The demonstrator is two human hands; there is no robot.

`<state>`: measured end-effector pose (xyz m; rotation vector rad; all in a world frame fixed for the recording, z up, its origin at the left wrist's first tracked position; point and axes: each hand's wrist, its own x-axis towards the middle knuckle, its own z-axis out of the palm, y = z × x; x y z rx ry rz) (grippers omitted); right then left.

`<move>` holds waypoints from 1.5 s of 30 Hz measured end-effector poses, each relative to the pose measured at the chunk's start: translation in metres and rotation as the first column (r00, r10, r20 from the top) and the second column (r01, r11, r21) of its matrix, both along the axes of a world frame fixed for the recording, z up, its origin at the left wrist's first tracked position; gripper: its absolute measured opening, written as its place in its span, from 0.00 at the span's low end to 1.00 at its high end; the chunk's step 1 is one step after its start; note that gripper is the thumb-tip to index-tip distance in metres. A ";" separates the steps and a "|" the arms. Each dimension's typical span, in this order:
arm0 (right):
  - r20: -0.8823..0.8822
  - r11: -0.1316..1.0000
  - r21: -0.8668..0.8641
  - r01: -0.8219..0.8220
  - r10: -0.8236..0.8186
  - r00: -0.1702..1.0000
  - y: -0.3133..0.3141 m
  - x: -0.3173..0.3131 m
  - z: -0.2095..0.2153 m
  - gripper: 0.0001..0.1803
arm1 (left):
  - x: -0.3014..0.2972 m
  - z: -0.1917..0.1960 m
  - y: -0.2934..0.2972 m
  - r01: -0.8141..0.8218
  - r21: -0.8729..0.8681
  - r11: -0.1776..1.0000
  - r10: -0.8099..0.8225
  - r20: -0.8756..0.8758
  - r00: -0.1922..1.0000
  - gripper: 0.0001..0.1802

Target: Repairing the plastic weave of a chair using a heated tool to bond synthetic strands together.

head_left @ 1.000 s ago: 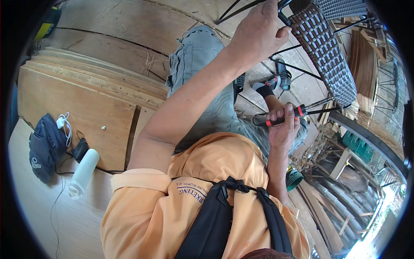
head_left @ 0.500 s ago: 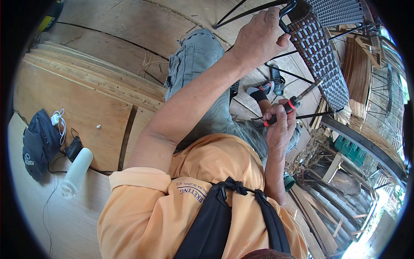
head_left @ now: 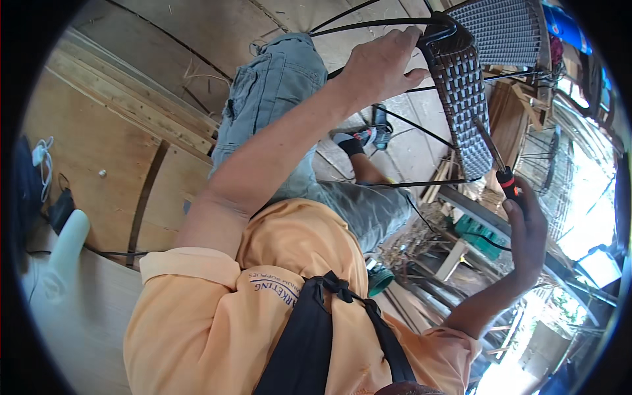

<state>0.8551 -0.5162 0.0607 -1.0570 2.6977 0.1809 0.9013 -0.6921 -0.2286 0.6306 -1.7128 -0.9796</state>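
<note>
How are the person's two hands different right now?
The left hand grips the black metal frame at the top of the woven panel; the right hand holds a red-and-black handled tool. The left hand is higher up with its back showing; the right hand sits lower, at the panel's bottom edge. Both work on the same woven panel.

The right hand (head_left: 526,240) covers the lower end of the red-and-black-handled screwdriver (head_left: 498,164). The dark woven wicker chair panel (head_left: 464,99) runs off the top edge.
</note>
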 end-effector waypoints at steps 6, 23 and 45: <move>-0.290 0.895 0.341 -0.288 0.391 0.873 -0.063 0.006 0.029 0.19 | 0.000 -0.004 -0.001 0.028 0.029 0.999 -0.028 0.004 1.000 0.31; -0.255 0.609 0.606 -0.512 0.758 0.600 -0.149 0.026 0.001 0.13 | 0.004 -0.005 -0.006 0.103 0.152 0.983 -0.101 -0.020 0.995 0.28; -0.199 0.397 0.812 -0.428 0.877 0.436 -0.200 0.079 -0.023 0.10 | 0.006 -0.008 -0.005 0.105 0.243 0.964 -0.087 -0.086 0.993 0.30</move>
